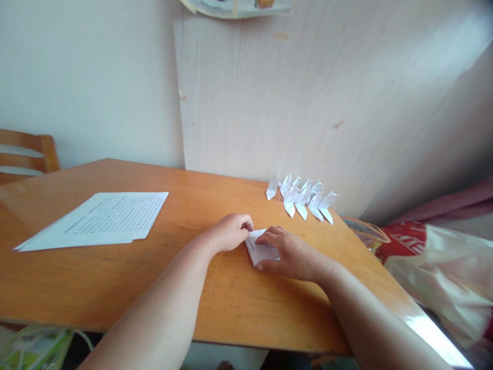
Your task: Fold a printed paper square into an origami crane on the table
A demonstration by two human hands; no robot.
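A small folded sheet of printed paper (254,249) lies on the wooden table in front of me. My left hand (234,231) has its fingers curled, with thumb and forefinger pinching the paper's upper left corner. From the right, my right hand (290,254) holds the same paper against the table, its fingers over the top and its thumb at the near edge. Part of the paper is hidden under the right fingers. Beyond the hands stand several folded paper figures (302,198) with pointed tips, grouped near the wall.
A stack of printed sheets (115,218) lies on the table (154,288) at left. A wooden chair (48,153) stands behind the far left corner. Plastic bags (442,272) sit beyond the right edge, and a green bag (38,347) hangs below the front edge.
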